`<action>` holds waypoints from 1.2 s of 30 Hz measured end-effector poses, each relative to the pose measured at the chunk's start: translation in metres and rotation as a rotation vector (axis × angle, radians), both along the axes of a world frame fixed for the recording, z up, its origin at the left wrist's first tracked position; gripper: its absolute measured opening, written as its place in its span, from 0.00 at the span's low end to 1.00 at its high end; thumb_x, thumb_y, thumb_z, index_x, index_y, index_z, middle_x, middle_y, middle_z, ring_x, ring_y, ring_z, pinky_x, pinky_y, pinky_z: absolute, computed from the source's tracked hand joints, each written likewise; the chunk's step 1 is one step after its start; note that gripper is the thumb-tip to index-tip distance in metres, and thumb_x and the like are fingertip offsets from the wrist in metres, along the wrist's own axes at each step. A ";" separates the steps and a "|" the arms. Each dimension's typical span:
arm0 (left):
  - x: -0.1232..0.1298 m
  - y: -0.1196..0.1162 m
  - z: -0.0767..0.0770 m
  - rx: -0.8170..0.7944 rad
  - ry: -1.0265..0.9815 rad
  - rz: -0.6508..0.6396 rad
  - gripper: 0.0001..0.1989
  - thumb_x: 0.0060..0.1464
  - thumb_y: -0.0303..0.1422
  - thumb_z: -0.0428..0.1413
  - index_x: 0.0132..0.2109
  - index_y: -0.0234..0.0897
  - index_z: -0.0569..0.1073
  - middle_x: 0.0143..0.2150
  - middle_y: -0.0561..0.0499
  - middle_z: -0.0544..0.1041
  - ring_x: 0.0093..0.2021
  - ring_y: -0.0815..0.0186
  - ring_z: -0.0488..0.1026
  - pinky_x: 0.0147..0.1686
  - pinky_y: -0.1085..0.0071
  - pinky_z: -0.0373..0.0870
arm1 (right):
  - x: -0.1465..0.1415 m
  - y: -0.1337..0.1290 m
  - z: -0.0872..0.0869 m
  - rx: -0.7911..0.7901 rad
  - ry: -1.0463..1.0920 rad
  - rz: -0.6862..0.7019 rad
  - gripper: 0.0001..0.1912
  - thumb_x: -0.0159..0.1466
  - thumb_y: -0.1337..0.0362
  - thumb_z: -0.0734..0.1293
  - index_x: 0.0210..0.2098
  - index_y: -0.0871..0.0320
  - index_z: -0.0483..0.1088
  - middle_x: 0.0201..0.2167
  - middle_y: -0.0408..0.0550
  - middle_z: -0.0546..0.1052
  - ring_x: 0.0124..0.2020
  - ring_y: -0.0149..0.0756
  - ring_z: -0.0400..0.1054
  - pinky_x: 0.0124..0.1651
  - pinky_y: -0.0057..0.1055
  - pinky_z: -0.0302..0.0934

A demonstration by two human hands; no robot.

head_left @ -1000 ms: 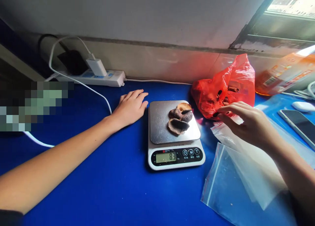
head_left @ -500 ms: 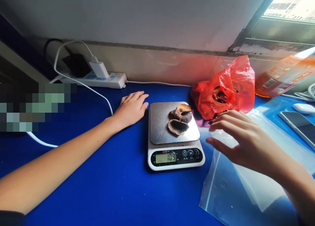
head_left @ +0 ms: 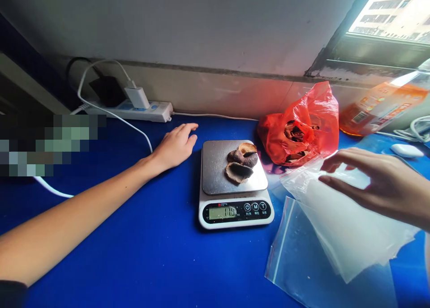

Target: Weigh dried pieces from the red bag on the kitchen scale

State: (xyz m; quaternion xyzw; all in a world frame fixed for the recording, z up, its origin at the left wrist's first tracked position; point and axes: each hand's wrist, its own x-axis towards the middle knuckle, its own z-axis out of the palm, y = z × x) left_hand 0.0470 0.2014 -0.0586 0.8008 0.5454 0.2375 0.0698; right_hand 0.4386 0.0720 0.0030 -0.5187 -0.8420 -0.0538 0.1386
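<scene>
On the right side of the steel plate (head_left: pixel 215 169), seeing about 3 curved brown peel pieces (head_left: pixel 243 158) nesting closely, presumably letting the kitchen scale (head_left: pixel 208 198) bear their full weight. Facing forward for easy reading, the display (head_left: pixel 221 213) showing 11 before a smeared last digit. Lying palm down beside the plate without touching, left hand (head_left: pixel 174 147) half spread, holding nothing visible, probably steadying the arm. Hovering by the milky bag (head_left: pixel 349 223), right hand (head_left: pixel 379 187) curving with a narrow gap between thumb and fingers; not telling whether any film is being touched. Sagging open behind, the red bag (head_left: pixel 322 106) exposing brown pieces, likely for easy access.

Running between left thumb and plate, only a thin strip of blue table (head_left: pixel 134 254), widening toward the front. Crowding the right, the flat zip bag (head_left: pixel 302 250) reaching near the scale's corner. Bounding the back, the power strip (head_left: pixel 157 111) and wall (head_left: pixel 201 84).
</scene>
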 end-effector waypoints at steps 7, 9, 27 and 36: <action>-0.015 -0.030 0.053 0.326 -0.347 -0.108 0.23 0.65 0.40 0.43 0.63 0.38 0.51 0.57 0.46 0.69 0.50 0.64 0.72 0.52 0.61 0.69 | -0.049 -0.029 -0.018 -0.060 -0.133 0.252 0.21 0.62 0.46 0.63 0.51 0.48 0.64 0.45 0.47 0.74 0.44 0.43 0.70 0.40 0.39 0.72; -0.016 -0.045 0.061 0.378 -0.355 -0.142 0.24 0.64 0.42 0.44 0.63 0.39 0.51 0.56 0.48 0.69 0.49 0.64 0.72 0.52 0.61 0.69 | -0.051 -0.028 -0.018 -0.049 -0.108 0.261 0.18 0.63 0.48 0.63 0.48 0.48 0.65 0.44 0.48 0.74 0.44 0.43 0.69 0.38 0.39 0.72; -0.034 -0.048 0.017 0.048 -0.027 -0.099 0.17 0.60 0.37 0.47 0.54 0.37 0.67 0.51 0.45 0.72 0.46 0.62 0.74 0.51 0.62 0.70 | -0.103 0.088 0.010 -0.139 0.133 0.335 0.08 0.62 0.65 0.63 0.40 0.54 0.73 0.38 0.48 0.77 0.40 0.37 0.71 0.43 0.37 0.67; -0.034 -0.046 0.014 0.028 -0.034 -0.118 0.17 0.60 0.38 0.47 0.53 0.38 0.68 0.52 0.45 0.72 0.48 0.61 0.73 0.52 0.61 0.69 | -0.098 0.098 0.005 -0.303 0.262 0.279 0.13 0.59 0.63 0.65 0.44 0.55 0.73 0.35 0.46 0.77 0.31 0.32 0.70 0.33 0.30 0.66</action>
